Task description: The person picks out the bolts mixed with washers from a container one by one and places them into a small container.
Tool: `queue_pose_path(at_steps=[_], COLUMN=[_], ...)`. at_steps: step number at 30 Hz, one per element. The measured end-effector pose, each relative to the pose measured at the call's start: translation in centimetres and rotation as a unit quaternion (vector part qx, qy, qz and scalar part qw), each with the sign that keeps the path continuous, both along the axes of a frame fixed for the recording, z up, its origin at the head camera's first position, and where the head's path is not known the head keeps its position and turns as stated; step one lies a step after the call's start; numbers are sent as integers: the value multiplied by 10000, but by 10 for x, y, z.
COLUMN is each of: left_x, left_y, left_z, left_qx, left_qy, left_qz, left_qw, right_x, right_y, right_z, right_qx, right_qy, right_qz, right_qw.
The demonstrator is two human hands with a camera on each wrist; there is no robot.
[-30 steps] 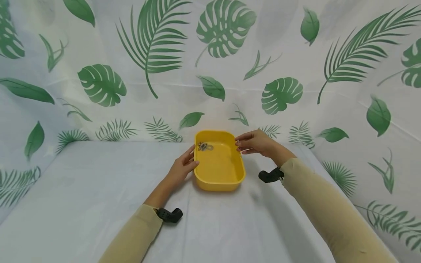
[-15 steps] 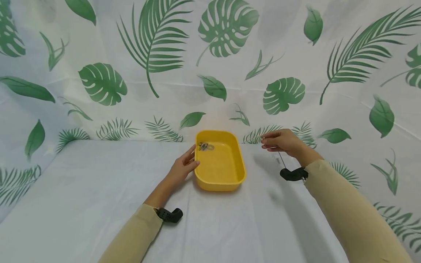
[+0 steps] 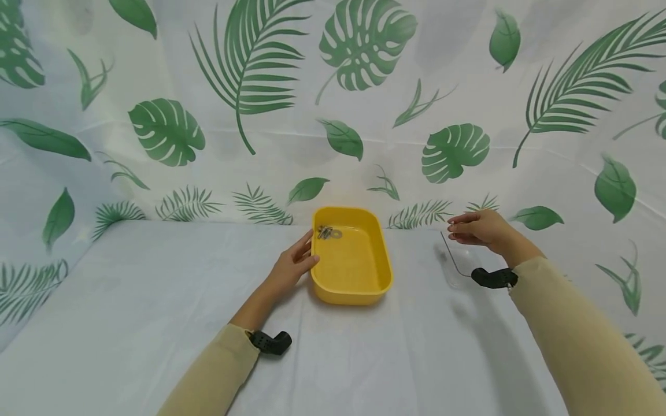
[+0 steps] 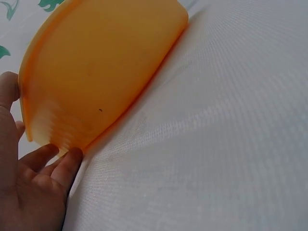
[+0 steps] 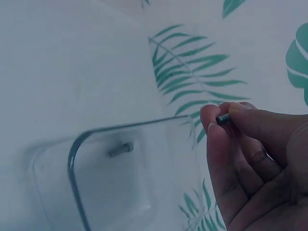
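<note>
**Yellow tray (image 3: 354, 268) held at left, small metal cylinder (image 5: 223, 119) held at right**

Left grip (image 3: 286, 267) (a bare hand, black device (image 3: 270, 342) at the wrist): holding the yellow tray's left wall, thumb at the rim, other fingertips against the outside.

Yellow tray: on the white-covered bench (image 3: 156, 300), directly right of the left grip.

Metal parts (image 3: 325, 232): several, small, inside the tray's far left corner, near the left grip's fingertips.

Flat ring (image 3: 336, 234): pale, just right of those parts; contact cannot be told.

Clear box (image 5: 72, 163): well right of the left grip, near the right grip, below and to its left.

Second metal piece (image 5: 120, 149): blurred, within the clear box's outline.

Right grip (image 3: 484, 228): narrow, raised, pinching the small metal cylinder between thumb and fingertips.
</note>
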State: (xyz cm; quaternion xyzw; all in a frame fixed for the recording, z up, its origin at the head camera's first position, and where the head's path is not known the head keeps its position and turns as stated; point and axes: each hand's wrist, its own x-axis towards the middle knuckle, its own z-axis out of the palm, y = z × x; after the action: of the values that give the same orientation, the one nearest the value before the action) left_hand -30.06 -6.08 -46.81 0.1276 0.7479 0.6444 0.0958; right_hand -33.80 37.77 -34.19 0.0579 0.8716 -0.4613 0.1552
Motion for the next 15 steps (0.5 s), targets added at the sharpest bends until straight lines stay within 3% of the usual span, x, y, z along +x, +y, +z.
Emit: queue_pose_path(at_steps=[7, 15], left_x=[-1, -1], left_y=[2, 0], left_z=[0, -1], left_qx=[56, 20], left_qy=[-2, 8], left_qz=[-10, 30], left_qw=[10000, 10000], right_x=[0, -2], right_y=[17, 28], right_z=[-19, -36], right_qx=[-235, 84], right_qy=[-113, -35], right_qz=[-259, -28], right_qw=[9993, 10000])
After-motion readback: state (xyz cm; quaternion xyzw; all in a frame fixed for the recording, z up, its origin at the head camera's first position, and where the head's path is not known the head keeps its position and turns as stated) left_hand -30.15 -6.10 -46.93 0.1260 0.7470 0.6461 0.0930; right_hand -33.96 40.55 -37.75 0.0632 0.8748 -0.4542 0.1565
